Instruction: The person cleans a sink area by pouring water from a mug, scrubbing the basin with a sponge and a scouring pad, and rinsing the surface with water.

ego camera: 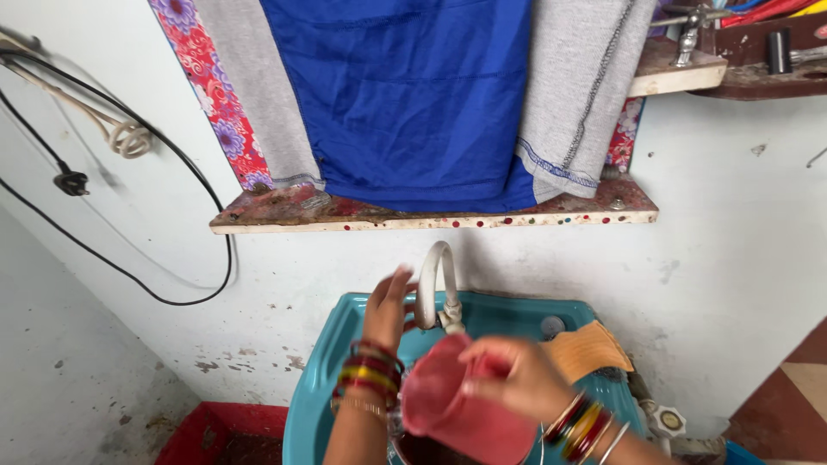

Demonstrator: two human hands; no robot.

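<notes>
A red cup (465, 405) is being held at lower centre of the frame by the right hand (517, 375), fingers curled over its rim. The left hand (388, 306) is being raised with fingers extended, touching the white curved tap (435, 288) above the teal sink (319, 379).

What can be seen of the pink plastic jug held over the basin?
The pink plastic jug looks matte and slightly translucent, with a wide open mouth tilted toward the left and up. It sits low in the frame, over the teal ceramic wash basin, just below the curved white tap spout. The right hand grips its rim and side; the left hand is raised at the tap, apart from the jug. Its base is cut off by the frame edge, and motion blur hides finer detail.
</notes>
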